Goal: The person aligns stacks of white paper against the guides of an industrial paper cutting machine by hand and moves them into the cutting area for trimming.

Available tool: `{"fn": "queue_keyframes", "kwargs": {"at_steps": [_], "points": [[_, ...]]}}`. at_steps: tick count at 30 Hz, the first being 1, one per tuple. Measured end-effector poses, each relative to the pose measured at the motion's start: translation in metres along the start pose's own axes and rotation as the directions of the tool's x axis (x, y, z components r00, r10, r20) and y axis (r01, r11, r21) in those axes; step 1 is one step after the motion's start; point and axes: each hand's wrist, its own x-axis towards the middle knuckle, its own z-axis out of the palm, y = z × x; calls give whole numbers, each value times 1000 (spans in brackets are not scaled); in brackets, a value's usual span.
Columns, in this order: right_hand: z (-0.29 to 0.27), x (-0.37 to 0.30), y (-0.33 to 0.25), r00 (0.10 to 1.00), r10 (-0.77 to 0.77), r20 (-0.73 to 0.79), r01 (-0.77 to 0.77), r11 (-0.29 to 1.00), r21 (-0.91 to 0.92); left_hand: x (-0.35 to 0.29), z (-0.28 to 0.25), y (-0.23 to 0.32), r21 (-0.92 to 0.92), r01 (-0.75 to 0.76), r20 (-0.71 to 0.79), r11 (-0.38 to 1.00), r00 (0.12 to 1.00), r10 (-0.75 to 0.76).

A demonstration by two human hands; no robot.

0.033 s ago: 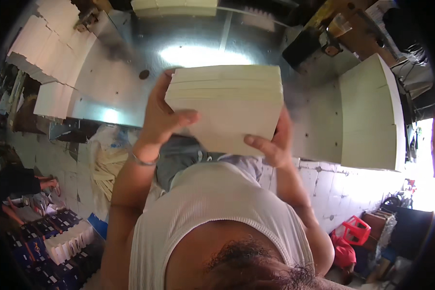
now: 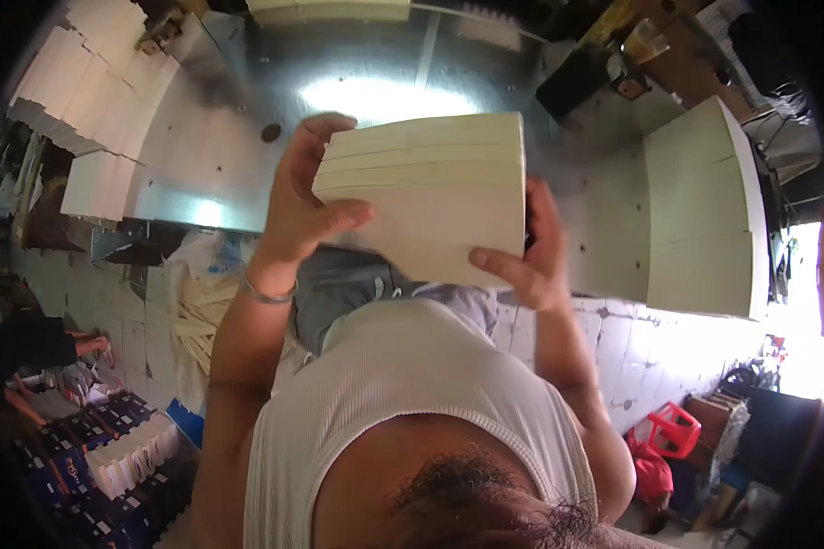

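A thick stack of cream paper blocks point(image 2: 426, 210), several layers deep, is held up in front of me over the near edge of the metal table point(image 2: 247, 169). At its left end my left hand point(image 2: 307, 206) grips it, thumb on the broad pale face and fingers curled at the far corner. My right hand point(image 2: 536, 256) holds the right end, its thumb lying on the lower right of that face. The right fingers stand a little off the side edge, with a dark gap between. Behind the stack the fingertips are hidden.
Tall paper stacks point(image 2: 96, 101) line the table's left side. Another pale paper stack point(image 2: 705, 220) stands at the right. Below left are a plastic bag of paper strips point(image 2: 201, 311), dark-blue covered books point(image 2: 92, 457) and another person's arm point(image 2: 23, 403). A red stool point(image 2: 673, 430) sits lower right.
The stack has shifted slightly left and up. My right fingers have spread away from its side edge, and my left fingers have lifted a little at the far corner.
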Motion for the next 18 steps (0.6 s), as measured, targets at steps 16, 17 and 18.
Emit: {"fn": "queue_keyframes", "kwargs": {"at_steps": [16, 17, 18], "points": [[-10, 17, -25, 944, 131, 302, 182, 556, -811, -10, -15, -112, 711, -40, 323, 702, 905, -275], [-10, 17, -27, 945, 135, 299, 177, 555, -813, -10, -14, -110, 708, -40, 326, 705, 904, -277], [-9, 18, -32, 940, 153, 306, 180, 538, -823, -9, -12, -108, 713, -55, 321, 699, 912, -255]]}}
